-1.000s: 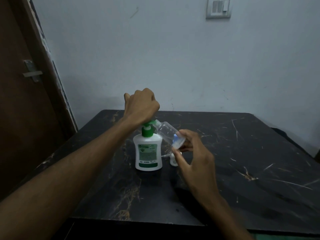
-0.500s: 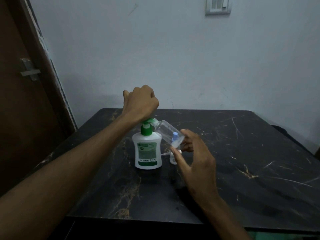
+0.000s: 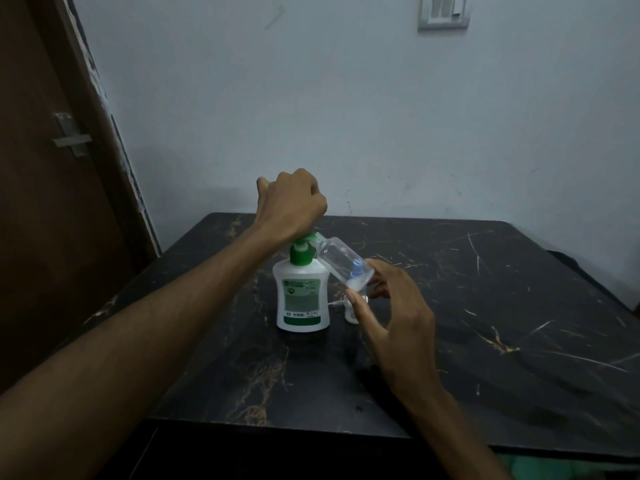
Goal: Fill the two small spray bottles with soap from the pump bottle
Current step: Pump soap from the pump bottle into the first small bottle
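The white pump bottle [image 3: 302, 296] stands upright near the middle of the dark table [image 3: 485, 323], and the left hand [image 3: 292, 206] sits right on top of it, fingers curled into a fist over the green pump head [image 3: 304, 249]. The nozzle is mostly hidden under that fist; only a bit of green peeks out on the right. Up against that nozzle is the mouth of a small clear spray bottle [image 3: 341, 263], tilted steeply, neck up and to the left, base down and to the right. The right hand [image 3: 398, 317] holds it at the base, thumb and fingertips pinching the lower end, the other fingers loosely spread. A small pool of white soap with a blue patch beside it sits at the low end of the bottle.

Just behind the right thumb, partly blocked by it, a small white piece [image 3: 350, 311] stands on the table beside the pump bottle; what exactly it is cannot be made out.

The tabletop is black and glossy, stone-like, streaked with pale and gold veins. The pump bottle is squat, rounded, smooth white plastic with a green-and-white label and green collar. The spray bottle is a see-through cylinder. Behind is a plain pale wall [image 3: 346, 116] with a switch plate [image 3: 444, 11] at the top, and a brown door [image 3: 41, 202] with a metal latch [image 3: 71, 136] on the left.
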{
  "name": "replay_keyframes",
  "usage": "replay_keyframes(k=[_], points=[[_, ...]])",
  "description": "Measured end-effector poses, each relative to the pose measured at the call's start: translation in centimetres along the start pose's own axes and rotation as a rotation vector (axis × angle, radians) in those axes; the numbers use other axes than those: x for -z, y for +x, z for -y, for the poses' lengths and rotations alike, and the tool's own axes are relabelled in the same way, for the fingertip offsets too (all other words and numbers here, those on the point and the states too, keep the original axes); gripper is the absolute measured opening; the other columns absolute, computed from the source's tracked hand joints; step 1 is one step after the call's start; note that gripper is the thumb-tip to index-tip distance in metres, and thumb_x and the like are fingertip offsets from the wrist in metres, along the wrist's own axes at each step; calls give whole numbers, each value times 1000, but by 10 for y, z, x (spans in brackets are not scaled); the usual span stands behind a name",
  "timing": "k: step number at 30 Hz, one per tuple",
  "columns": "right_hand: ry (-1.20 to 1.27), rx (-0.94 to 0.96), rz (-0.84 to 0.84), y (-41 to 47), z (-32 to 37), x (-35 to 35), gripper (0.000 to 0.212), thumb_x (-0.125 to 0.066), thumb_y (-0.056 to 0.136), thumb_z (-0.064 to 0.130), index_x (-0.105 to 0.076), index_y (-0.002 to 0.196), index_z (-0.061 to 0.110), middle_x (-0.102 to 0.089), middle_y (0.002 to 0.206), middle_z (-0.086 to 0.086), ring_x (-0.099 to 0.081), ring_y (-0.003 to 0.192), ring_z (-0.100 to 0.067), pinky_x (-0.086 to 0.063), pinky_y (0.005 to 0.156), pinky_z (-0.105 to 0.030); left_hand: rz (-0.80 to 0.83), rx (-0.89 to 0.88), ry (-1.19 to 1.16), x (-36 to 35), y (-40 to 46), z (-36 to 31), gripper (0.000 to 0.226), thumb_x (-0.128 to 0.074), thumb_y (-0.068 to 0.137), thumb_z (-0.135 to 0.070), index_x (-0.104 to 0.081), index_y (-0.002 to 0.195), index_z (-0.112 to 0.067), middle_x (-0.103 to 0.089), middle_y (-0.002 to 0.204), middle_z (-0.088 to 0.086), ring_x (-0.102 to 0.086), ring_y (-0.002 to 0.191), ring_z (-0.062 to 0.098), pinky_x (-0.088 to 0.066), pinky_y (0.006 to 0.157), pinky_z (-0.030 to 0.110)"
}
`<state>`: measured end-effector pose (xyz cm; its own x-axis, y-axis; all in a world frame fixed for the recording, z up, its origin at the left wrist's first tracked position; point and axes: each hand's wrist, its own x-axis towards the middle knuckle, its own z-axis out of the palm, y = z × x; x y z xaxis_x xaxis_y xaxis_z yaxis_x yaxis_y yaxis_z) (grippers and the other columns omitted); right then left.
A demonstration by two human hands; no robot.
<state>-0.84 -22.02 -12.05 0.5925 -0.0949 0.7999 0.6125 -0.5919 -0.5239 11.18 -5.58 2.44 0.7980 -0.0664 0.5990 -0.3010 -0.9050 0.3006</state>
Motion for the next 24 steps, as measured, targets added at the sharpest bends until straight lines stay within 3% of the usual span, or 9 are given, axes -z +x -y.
replay_keyframes(k=[3, 24], points=[[-10, -2, 19, 0, -3, -1, 46, -75, 94, 30, -60, 135, 18, -63, 119, 7, -64, 101, -12, -56, 86, -35, -12, -6, 2, 2, 4, 0, 28, -52, 85, -20, -78, 89, -10, -77, 90, 4, -68, 87, 26, -26, 90, 42], [-14, 13, 1, 0, -1, -1, 42, -70, 95, 36, -63, 130, 14, -64, 114, 5, -60, 101, -10, -53, 88, -43, 32, -35, 18, 2, 6, 1, 22, -56, 86, -21, -77, 86, -14, -76, 89, 1, -67, 86, 24, -26, 91, 42]])
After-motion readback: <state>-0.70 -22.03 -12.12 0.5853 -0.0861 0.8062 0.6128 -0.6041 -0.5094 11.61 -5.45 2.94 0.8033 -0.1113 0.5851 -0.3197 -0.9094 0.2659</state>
